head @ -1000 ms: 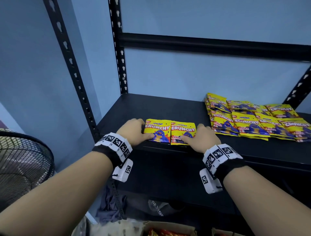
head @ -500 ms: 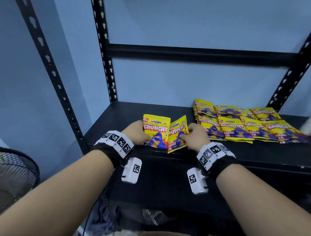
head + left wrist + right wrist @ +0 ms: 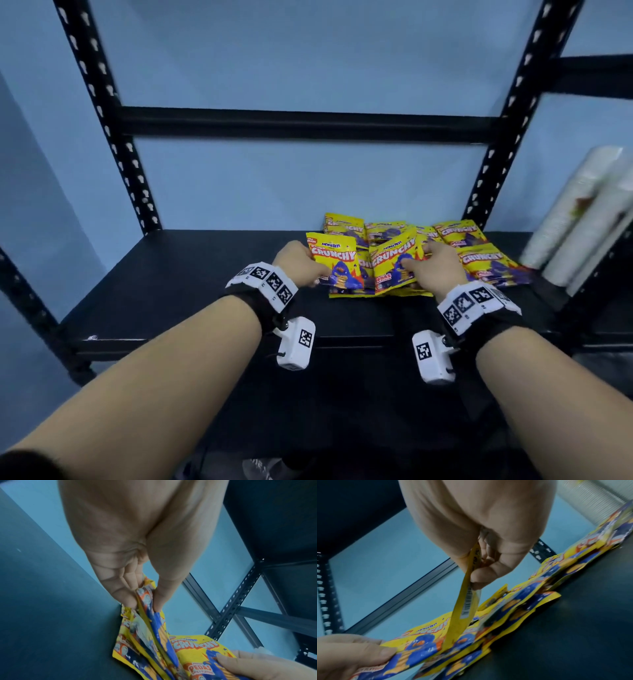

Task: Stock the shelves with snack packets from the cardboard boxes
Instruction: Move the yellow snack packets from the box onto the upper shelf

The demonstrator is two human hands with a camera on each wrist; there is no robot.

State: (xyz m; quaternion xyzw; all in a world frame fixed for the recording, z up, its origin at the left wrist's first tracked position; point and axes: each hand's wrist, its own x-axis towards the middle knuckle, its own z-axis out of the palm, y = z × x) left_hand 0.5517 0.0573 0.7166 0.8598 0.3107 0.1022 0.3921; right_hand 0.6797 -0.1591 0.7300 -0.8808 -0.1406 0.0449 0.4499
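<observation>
Left to right, as I log it from my station:

1. Shelf frame, black slotted uprights [image 3: 113, 126], against a blue wall. The black shelf board [image 3: 178, 287] is bare on its left half.

2. Left hand [image 3: 299, 265], wrist strapped with a marker band and a small white camera unit. I see thumb and fingers [image 3: 120, 588] pinching the lower left corner of a packet; the fingers are curled onto the foil, not spread.

3. Left packet [image 3: 337, 265], yellow and blue, printed "CRUNCHY", held tilted up off the board with its face toward me. The left wrist view shows what looks like more than one foil edge in that pinch; I cannot tell the count.

4. Right packet [image 3: 394, 265], same print, tilted up beside the left one, their inner edges overlapping or touching.

5. Right hand [image 3: 433, 270], same wrist band and camera. Thumb on the packet's face, fingers [image 3: 488, 573] curled behind, pinching it at its right edge.

6. Stocked packets [image 3: 479, 257], same kind, lying flat in overlapping rows on the right part of the board, directly behind and beside both held packets.

7. Stacked white cups [image 3: 579, 219], sleeved in clear wrap, leaning at the far right just past the right upright.
</observation>
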